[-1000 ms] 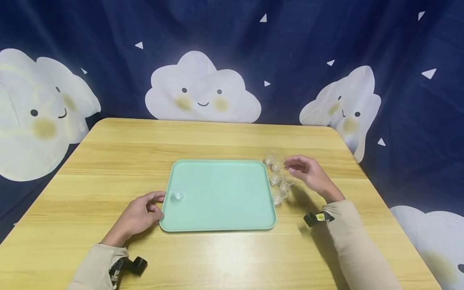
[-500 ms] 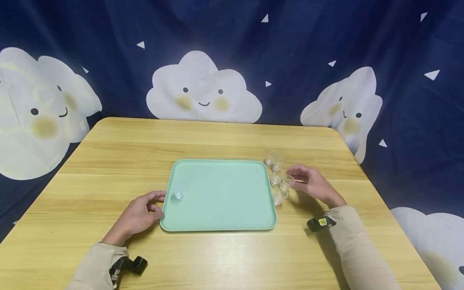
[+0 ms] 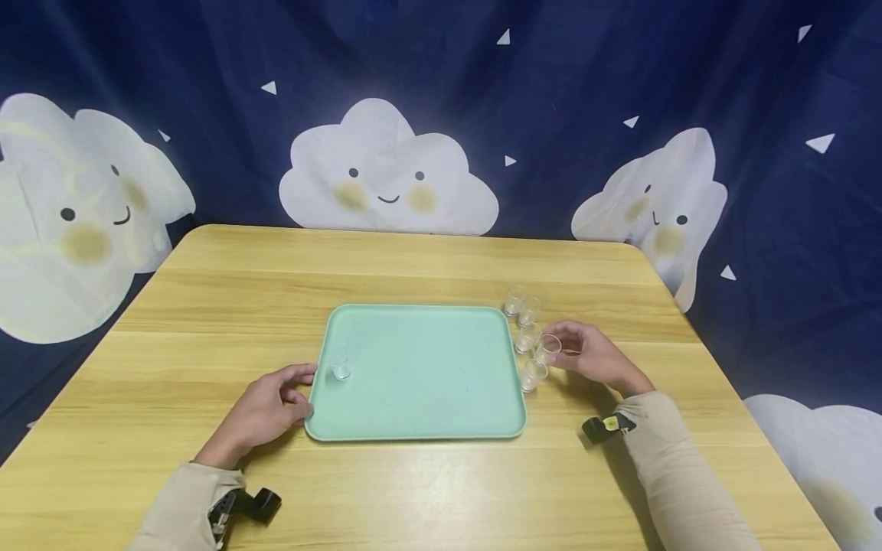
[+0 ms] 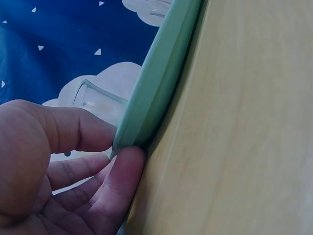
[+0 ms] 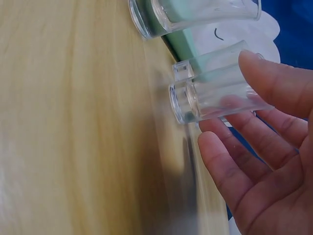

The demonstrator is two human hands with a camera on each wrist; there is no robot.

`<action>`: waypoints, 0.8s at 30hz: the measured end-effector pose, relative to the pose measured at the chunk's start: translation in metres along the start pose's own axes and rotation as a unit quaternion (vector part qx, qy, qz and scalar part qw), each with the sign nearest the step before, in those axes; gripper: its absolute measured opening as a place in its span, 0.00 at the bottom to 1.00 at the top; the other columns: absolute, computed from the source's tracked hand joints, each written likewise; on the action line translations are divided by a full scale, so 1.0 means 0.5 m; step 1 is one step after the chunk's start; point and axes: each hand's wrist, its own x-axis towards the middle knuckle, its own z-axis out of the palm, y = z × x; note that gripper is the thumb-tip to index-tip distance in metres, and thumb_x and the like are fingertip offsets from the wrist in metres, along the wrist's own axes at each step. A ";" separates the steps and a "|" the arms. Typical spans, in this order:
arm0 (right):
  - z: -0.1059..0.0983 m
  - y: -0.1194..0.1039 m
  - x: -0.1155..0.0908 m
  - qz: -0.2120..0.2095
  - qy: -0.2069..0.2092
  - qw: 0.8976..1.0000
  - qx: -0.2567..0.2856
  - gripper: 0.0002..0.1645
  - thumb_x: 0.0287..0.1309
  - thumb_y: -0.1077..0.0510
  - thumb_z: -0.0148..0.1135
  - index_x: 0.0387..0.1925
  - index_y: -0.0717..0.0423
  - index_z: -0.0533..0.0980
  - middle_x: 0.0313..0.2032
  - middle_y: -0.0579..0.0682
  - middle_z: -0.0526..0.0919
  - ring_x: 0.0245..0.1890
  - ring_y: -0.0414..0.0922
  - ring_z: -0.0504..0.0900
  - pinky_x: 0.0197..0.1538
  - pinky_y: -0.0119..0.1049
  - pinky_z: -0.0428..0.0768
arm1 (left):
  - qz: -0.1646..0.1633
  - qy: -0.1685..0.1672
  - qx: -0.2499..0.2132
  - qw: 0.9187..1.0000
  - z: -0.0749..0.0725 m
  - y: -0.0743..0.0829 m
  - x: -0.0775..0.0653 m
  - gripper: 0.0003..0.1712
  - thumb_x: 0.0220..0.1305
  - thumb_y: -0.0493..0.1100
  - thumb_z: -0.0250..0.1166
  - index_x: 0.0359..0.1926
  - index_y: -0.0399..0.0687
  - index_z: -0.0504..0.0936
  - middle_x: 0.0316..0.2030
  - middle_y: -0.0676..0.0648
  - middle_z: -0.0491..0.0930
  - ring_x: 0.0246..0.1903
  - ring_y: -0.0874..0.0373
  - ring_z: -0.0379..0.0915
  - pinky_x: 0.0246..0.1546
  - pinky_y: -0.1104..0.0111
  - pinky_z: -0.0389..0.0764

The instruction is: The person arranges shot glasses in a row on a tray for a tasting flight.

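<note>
My left hand (image 3: 265, 409) is at the left edge of a mint green tray (image 3: 420, 437). In the left wrist view its thumb and fingertips hold the tray's rim (image 4: 149, 88). One clear shot glass (image 3: 341, 369) stands on the tray near that hand. My right hand (image 3: 591, 353), beyond the tray's right edge, grips another shot glass (image 3: 549, 344) among several like it. The right wrist view shows the thumb on the near side of this glass (image 5: 215, 95) and the fingers curved behind it.
Other shot glasses stand along the tray's right side, two at the back (image 3: 513, 302), one in the middle (image 3: 527, 338) and one in front (image 3: 533, 376). A wooden table (image 3: 413, 497) carries everything. Behind it hangs a dark blue curtain (image 3: 551, 76) with clouds.
My right hand has come down and toward me, from beside the back glasses to the outer glass, and its fingers have closed round it. The left hand and tray have stayed put.
</note>
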 end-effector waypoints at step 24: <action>-0.006 -0.018 -0.003 -0.004 0.029 0.998 -0.054 0.22 0.54 0.61 0.70 0.49 0.63 0.75 0.45 0.57 0.80 0.49 0.53 0.79 0.56 0.43 0.75 | 0.001 0.001 -0.006 1.000 -0.001 0.000 0.001 0.34 0.52 0.30 0.63 0.63 0.33 0.70 0.50 0.40 0.77 0.34 0.55 0.73 0.29 0.69 0.80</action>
